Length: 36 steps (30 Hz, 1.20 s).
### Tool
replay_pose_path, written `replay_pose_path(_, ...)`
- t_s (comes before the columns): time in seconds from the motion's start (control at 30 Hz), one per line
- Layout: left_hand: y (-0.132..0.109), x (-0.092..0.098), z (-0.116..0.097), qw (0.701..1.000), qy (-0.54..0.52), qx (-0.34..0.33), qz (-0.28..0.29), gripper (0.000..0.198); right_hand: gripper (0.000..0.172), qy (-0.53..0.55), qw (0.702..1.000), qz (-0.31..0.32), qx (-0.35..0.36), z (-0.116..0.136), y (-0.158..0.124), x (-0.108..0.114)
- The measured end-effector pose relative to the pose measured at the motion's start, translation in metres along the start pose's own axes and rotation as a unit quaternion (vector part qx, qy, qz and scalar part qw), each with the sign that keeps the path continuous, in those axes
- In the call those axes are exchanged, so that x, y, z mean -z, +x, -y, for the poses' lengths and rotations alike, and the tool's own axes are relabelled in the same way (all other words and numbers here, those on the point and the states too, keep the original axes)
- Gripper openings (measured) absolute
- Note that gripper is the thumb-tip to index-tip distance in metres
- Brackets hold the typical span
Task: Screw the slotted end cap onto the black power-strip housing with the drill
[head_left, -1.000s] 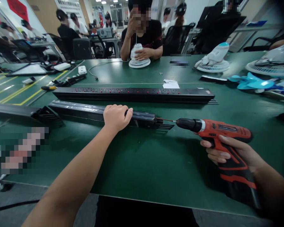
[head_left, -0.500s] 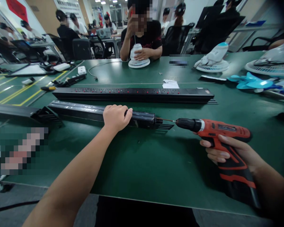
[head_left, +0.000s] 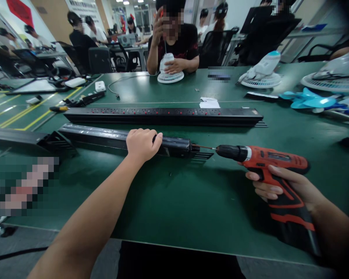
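Note:
A long black bar (head_left: 104,135) with a glossy top lies on the green table. My left hand (head_left: 143,145) is wrapped over it, nearer its right end. My right hand (head_left: 282,186) grips a red and black power drill (head_left: 275,159) by the handle. The drill's long thin bit (head_left: 205,147) points left and meets the right end of the bar, where a slotted black bracket (head_left: 203,155) sticks out. Behind lies a second black bar (head_left: 163,116) with a row of sockets and red dots.
Across the table a person (head_left: 174,46) holds a white fan part (head_left: 170,73). Blue fan blades (head_left: 311,100) and another fan (head_left: 261,75) lie at the right. A further black bar (head_left: 14,137) is at the left, near a yellow-handled tool (head_left: 58,109).

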<state>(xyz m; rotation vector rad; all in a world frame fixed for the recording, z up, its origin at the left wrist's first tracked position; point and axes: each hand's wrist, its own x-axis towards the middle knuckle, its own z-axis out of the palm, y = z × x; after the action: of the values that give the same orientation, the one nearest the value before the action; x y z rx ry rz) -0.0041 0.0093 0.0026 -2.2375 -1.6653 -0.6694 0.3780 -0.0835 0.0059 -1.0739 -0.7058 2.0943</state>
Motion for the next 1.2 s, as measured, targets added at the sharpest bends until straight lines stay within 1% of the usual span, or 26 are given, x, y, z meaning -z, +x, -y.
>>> replay_pose_path(0.23, 0.0001, 0.0007, -0.0006, 1.0, -0.003, 0.0, 0.0, 0.053, 0.026, 0.002, 1.0, 0.013, -0.012, 0.0002, 0.0009, 0.0004)
replay_pose_path(0.4, 0.0002, 0.0011, -0.0011, 1.0, -0.003, 0.004, 0.004, 0.054, 0.023, 0.008, 1.0, -0.002, 0.0, 0.0007, 0.0011, -0.003)
replay_pose_path(0.67, 0.0, 0.0014, -0.0026, 1.0, 0.002, 0.009, 0.002, 0.055, 0.024, 0.004, 1.0, 0.005, -0.002, 0.0009, 0.0013, -0.004)
replay_pose_path(1.03, 0.0001, 0.0027, -0.0048, 1.0, 0.007, 0.015, -0.001, 0.056, 0.024, 0.018, 1.0, -0.014, 0.008, 0.001, 0.0009, -0.0067)
replay_pose_path(1.2, 0.0001, 0.0031, -0.0044, 1.0, -0.004, 0.018, 0.007, 0.057, 0.024, 0.013, 1.0, -0.022, 0.014, 0.0014, 0.0, -0.0081)
